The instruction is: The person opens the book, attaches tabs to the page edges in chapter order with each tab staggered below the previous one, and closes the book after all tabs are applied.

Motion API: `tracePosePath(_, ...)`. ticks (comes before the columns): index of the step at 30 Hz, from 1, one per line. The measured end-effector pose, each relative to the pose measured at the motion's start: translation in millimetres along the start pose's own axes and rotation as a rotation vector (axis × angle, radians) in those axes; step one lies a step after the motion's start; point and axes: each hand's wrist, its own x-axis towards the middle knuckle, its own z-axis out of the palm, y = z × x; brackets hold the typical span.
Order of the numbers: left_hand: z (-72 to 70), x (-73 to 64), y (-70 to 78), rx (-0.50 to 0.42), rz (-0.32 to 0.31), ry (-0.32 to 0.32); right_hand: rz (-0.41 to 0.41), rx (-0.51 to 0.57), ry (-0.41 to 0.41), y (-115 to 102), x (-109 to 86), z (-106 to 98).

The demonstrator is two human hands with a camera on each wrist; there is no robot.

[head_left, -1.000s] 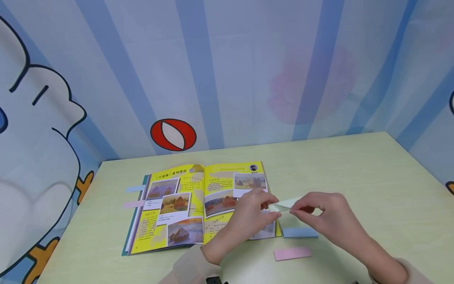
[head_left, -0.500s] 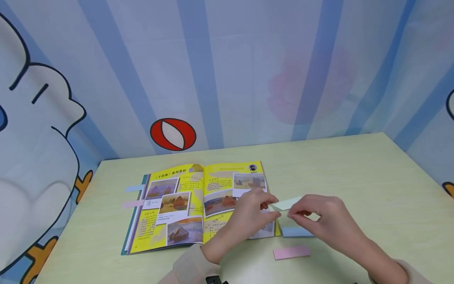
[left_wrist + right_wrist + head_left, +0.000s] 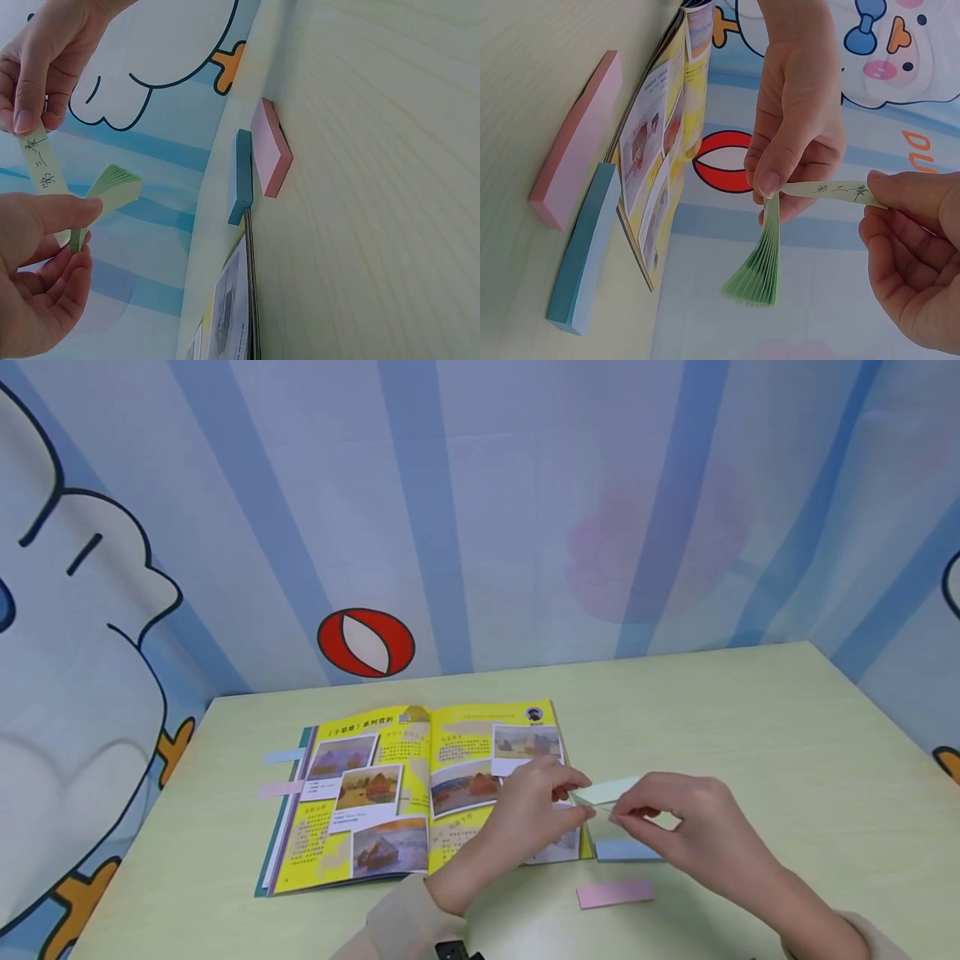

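My left hand (image 3: 528, 806) pinches one end of a pale green sticky-note pad (image 3: 757, 266) between thumb and fingers, held up over the right edge of the open book (image 3: 468, 827). The pad's loose sheets fan out away from the grip. A single green sticky-note strip (image 3: 831, 190) with handwriting on it stretches from the pinched end to my right hand (image 3: 693, 818). The right thumb and fingertips pinch the strip's other end, drawing it taut at an angle to the pad. In the left wrist view the strip (image 3: 43, 169) spans both hands.
A blue sticky-note pad (image 3: 628, 851) lies against the book's lower right corner. Closer to me is a pink sticky-note pad (image 3: 615, 894). Blue (image 3: 285, 757) and pink (image 3: 281, 789) tabs stick out from the book's left edge. A patterned curtain (image 3: 525, 527) hangs behind the table.
My right hand has shifted slightly left and down with the strip's end, and the strip has bent away from the pad. The left hand has stayed in place.
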Motion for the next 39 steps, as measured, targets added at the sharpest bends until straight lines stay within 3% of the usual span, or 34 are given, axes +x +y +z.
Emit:
tracePosePath(18, 2.8, 2.5, 1.3, -0.009, 0.000, -0.011, -0.028, -0.006, 0.004, 5, -2.1, -6)
tracePosePath(39, 9.8, 5.6, 0.8, 0.032, 0.030, -0.018, 0.039, -0.045, 0.036, 6, -1.6, -23)
